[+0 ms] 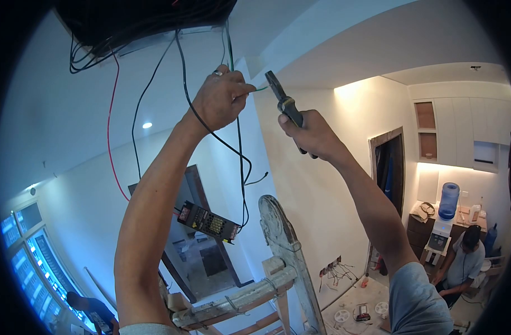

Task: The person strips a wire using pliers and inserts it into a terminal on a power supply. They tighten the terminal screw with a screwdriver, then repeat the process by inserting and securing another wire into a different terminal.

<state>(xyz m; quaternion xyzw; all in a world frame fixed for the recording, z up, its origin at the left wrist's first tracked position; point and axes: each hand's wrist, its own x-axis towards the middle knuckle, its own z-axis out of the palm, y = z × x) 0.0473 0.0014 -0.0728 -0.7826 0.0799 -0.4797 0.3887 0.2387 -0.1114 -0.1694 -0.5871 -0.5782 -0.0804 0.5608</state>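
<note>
Our L hand (222, 97) pinches a green wire (260, 88) up by the ceiling (333, 33). R hand (311, 134) grips pliers (282, 96), tip just beside the wire end. Black driver (208, 221) hangs on cables (241, 167), ladder (283, 240) below. Another person (462, 262) crouches btm right.

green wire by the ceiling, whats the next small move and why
Probably ease the pliers in the right hand across onto the end of the green wire: the left hand pinches it out toward the tool, whose tip sits close beside it.
</note>
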